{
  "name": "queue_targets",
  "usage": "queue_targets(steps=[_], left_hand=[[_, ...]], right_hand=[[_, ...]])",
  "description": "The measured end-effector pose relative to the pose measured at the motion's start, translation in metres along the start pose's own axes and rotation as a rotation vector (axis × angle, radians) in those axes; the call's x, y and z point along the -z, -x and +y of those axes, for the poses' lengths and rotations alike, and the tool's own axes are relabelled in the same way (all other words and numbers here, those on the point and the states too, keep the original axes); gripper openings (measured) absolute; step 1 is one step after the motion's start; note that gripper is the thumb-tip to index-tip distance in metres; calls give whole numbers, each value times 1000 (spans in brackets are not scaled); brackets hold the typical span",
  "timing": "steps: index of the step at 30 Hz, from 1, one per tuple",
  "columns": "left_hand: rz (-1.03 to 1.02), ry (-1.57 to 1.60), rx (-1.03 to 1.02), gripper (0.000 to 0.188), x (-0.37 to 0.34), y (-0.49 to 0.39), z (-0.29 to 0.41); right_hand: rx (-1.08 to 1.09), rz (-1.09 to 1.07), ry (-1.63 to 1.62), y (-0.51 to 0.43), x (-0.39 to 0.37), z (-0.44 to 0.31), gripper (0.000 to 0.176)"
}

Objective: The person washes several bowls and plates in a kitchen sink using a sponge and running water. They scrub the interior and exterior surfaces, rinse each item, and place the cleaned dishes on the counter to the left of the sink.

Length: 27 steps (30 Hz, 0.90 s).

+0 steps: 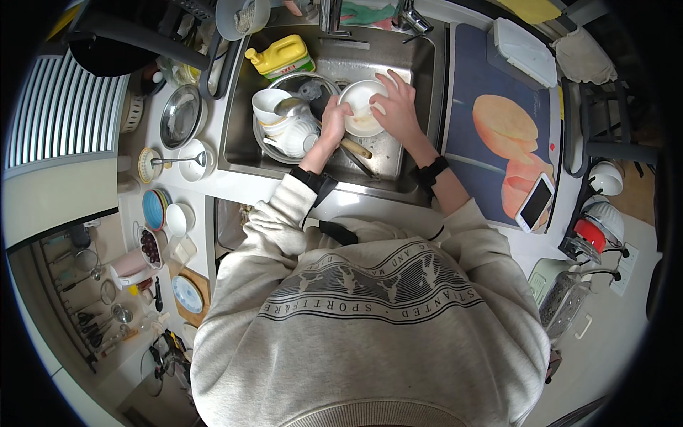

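Above the right half of the steel sink (pixel 427 96), a small white bowl (pixel 363 109) is tilted so that its inside shows, with a pale brownish residue in it. My left hand (pixel 333 120) grips its left rim, thumb inside. The spread fingers of my right hand (pixel 399 104) lie over the right rim with fingertips inside; whether they grip it is unclear. Left of the bowl, a round metal-rimmed vessel (pixel 260 140) holds stacked white bowls (pixel 269 104), a ribbed white piece (pixel 296 136) and a metal ladle (pixel 292 107). A wooden handle (pixel 356 148) sticks out below my left hand.
A yellow detergent jug (pixel 283 56) stands at the sink's back left, near the faucet (pixel 331 18). Right of the sink, a dark mat (pixel 469 69) bears a plastic container (pixel 523 53) and a phone (pixel 535 203). Bowls and a metal spoon (pixel 181 159) sit on the left counter.
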<state>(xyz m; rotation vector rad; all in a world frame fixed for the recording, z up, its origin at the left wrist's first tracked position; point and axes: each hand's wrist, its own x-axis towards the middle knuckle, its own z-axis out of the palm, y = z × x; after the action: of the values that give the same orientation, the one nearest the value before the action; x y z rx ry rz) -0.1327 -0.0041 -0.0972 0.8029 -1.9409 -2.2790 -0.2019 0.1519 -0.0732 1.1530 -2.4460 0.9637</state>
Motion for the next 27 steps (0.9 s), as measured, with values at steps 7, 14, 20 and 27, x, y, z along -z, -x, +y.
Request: queue_targets(steps=[7, 14, 20, 27], left_hand=[[133, -84, -32, 35, -3, -3, -6], [89, 146, 10, 37, -11, 1, 4], [6, 49, -61, 44, -6, -9, 11], [233, -591, -421, 46, -2, -29, 43]], right_hand=[[-91, -44, 142, 6, -8, -5, 13], [-208, -53, 81, 5, -8, 2, 20], [-196, 267, -137, -5, 3, 12, 25], [-778, -47, -515, -7, -6, 44, 50]])
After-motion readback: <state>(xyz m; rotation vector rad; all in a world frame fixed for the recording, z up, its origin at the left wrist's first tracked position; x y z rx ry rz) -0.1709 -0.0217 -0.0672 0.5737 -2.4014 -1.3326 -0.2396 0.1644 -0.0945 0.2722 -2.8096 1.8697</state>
